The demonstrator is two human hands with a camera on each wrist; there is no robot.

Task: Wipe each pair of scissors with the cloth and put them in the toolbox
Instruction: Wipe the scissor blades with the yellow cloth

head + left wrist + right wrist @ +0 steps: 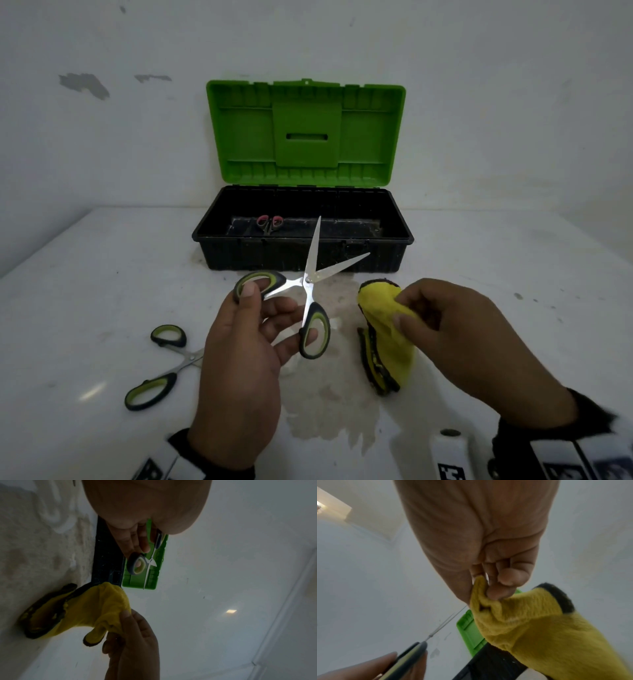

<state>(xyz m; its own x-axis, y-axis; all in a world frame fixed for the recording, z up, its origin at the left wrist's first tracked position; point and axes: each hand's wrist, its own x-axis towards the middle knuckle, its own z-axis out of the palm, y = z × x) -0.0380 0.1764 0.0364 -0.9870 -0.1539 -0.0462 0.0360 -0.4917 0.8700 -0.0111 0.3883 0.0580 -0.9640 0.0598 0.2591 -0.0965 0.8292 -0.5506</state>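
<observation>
My left hand (260, 315) holds a pair of green-and-black scissors (310, 284) above the table, thumb and a finger through the handle loops, blades spread wide and pointing at the toolbox. The same scissors (145, 562) show in the left wrist view. My right hand (428, 308) pinches the top of a yellow cloth (387, 339) with a dark edge; its lower end hangs to the table. The cloth (530, 626) fills the right wrist view. A second green-handled pair (161, 368) lies open on the table at the left. Small red-handled scissors (270, 223) lie inside the black toolbox (301, 253).
The toolbox stands open at the back against the wall, its green lid (305, 133) upright. A brownish stain (329, 394) spreads over the white table between my hands.
</observation>
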